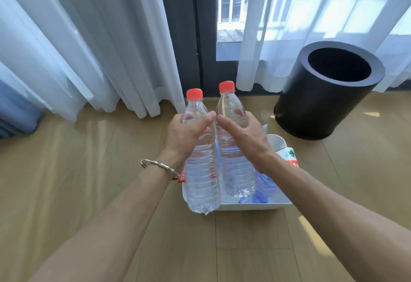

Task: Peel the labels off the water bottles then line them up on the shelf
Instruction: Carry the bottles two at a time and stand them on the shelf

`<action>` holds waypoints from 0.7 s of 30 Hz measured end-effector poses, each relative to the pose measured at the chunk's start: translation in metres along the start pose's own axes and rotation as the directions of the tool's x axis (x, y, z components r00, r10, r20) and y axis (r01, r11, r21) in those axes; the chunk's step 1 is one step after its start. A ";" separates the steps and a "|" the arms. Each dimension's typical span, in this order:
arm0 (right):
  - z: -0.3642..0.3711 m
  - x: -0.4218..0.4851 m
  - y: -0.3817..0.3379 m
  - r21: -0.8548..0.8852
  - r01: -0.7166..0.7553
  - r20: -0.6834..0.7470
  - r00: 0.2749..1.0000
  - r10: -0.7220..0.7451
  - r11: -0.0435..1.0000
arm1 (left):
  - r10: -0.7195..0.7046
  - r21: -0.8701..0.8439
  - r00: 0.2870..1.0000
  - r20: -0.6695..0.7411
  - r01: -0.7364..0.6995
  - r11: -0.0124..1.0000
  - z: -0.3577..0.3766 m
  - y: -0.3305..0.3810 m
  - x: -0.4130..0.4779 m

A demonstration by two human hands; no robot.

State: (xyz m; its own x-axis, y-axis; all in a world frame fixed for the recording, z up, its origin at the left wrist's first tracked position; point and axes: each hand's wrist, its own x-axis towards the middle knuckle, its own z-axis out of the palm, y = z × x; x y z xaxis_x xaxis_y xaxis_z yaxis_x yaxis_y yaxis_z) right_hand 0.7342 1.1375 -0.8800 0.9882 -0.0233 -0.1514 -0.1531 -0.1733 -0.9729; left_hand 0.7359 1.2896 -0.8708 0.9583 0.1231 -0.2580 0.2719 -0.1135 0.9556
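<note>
I hold two clear water bottles with red caps upright above a white bin (255, 205) on the floor. My left hand (185, 134) grips the left bottle (201, 177) around its upper part. My right hand (243, 136) grips the right bottle (236, 170) the same way. Neither held bottle shows a label. The two bottles are side by side and nearly touching. Inside the bin lies another bottle (264, 187) with a bluish look. A bottle with a red, white and green label (290, 156) sticks up at the bin's right side. A scrap of red label (182, 176) shows behind my left wrist.
A black cylindrical trash can (320, 99) stands open at the right on the wooden floor (77, 170). White curtains (89, 37) hang to the floor at the back, in front of a window with a dark frame. No shelf is in view.
</note>
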 end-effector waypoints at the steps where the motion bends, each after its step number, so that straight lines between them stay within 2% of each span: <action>1: 0.000 -0.001 -0.003 -0.006 0.011 -0.001 1.000 -0.011 1.000 | 0.005 -0.011 1.000 -0.026 -0.005 1.000 -0.001 0.003 -0.001; 5: -0.003 -0.006 -0.013 -0.077 0.066 -0.048 0.996 -0.070 0.995 | 0.120 -0.019 0.982 -0.147 -0.124 0.992 -0.003 0.017 -0.006; 9: -0.005 -0.005 -0.027 -0.186 0.106 -0.096 0.988 -0.125 0.977 | 0.244 0.164 0.939 -0.241 -0.209 0.964 -0.008 0.031 -0.006; 12: -0.008 0.002 -0.047 -0.223 0.143 -0.109 0.979 -0.171 0.964 | 0.311 0.230 0.920 -0.240 -0.257 0.939 -0.012 0.049 0.001; 16: -0.009 0.018 -0.093 -0.209 0.233 -0.144 0.953 -0.265 0.950 | 0.382 0.239 0.892 -0.242 -0.326 0.915 -0.019 0.095 0.010; 21: -0.015 0.028 -0.190 -0.211 0.304 -0.176 0.923 -0.342 0.929 | 0.412 0.221 0.858 -0.307 -0.357 0.908 -0.033 0.191 0.005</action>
State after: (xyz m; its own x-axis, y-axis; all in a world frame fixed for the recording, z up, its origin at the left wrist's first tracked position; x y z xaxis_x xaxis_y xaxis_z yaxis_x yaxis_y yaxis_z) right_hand 0.7912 1.1553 -0.6971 0.9652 -0.1356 0.2235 0.1586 -0.3757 -0.9131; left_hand 0.7892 1.3012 -0.6852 0.9069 0.3616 0.2164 -0.0760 -0.3649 0.9280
